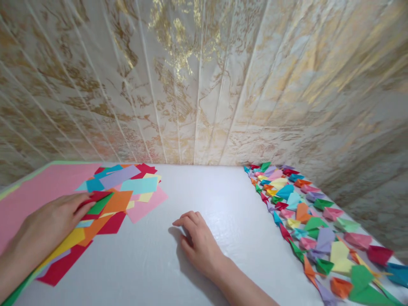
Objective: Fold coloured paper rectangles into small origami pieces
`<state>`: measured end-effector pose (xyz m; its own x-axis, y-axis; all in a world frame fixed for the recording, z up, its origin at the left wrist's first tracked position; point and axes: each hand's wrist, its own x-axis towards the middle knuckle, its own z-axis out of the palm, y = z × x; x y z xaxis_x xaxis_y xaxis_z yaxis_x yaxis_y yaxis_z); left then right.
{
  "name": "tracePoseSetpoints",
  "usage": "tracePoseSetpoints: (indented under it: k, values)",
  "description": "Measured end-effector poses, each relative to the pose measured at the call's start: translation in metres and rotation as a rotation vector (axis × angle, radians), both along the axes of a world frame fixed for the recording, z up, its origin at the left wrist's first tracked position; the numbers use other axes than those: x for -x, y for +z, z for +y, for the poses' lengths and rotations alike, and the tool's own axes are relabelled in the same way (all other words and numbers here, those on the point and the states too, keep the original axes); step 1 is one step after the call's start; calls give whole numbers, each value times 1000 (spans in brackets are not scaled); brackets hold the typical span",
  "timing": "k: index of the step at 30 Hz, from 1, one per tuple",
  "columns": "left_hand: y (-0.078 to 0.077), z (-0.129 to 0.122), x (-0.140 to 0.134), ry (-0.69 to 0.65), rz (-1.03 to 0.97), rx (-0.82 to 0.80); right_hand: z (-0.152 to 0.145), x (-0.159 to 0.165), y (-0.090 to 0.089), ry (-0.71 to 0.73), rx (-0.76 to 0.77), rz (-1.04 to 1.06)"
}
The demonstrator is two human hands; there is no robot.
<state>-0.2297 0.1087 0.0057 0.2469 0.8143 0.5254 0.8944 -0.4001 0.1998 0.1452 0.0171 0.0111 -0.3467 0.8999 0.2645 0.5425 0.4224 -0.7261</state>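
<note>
At 8 o'clock in the head view: left hand (60,210), back of the hand upward, forearm slanting in from the lower left edge and aimed toward 2 o'clock. Thumb and index finger brought near each other at a red sheet (98,195) and a green sheet (101,204); gap between them small. Cannot tell whether either sheet is pinched or only touched.

Loose paper pile (118,200): overlapping rectangles in orange, red, yellow, light blue, lilac and pink, fanned at 8 o'clock; left hand lies over its near-left part. Large pink sheet (60,182) runs out from the pile toward 9 o'clock, with a pale green edge along its far side.

Right hand (199,246): at 6 o'clock, back upward, forearm rising from 5 o'clock and aimed toward 10 o'clock. Index finger extended furthest, other fingers loosely bent, thumb set apart below; nothing seen in its hold. Shadow falls on the white table (229,204) on its left side; contact with the surface cannot be judged.

Folded paper pieces (306,221): many colours, set in slanting rows from 3 to 5 o'clock, well apart from the right hand. Patterned curtain (204,85) with gold motifs at 12 o'clock, behind the table.
</note>
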Motion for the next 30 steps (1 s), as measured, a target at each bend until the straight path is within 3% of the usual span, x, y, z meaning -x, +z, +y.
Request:
tracePoseSetpoints:
  k: [2, 6, 9, 11, 15, 20, 25, 30]
  values:
    - [11, -11, -37, -45, 138, -2, 1, -2, 8, 6, -10, -11]
    - [29, -46, -152, -326, 185, -101, 3, -13, 31, -19, -124, -110]
    - [30, -66, -222, -472, 207, -81, 1, -28, 41, -21, -139, -319]
    - [26, -73, -248, -498, 234, -46, -2, -40, 41, -47, -80, -428]
    - [20, -79, -262, -491, 206, 123, -8, -60, 28, -61, 20, -377]
    - [15, -88, -245, -455, 76, 312, -11, -67, 17, -85, 40, -174]
    - [5, -99, -227, -447, -23, 278, -5, -63, 17, -156, 76, -191]
    - [6, -99, -226, -478, 27, 326, -2, -60, 10, -254, 117, -118]
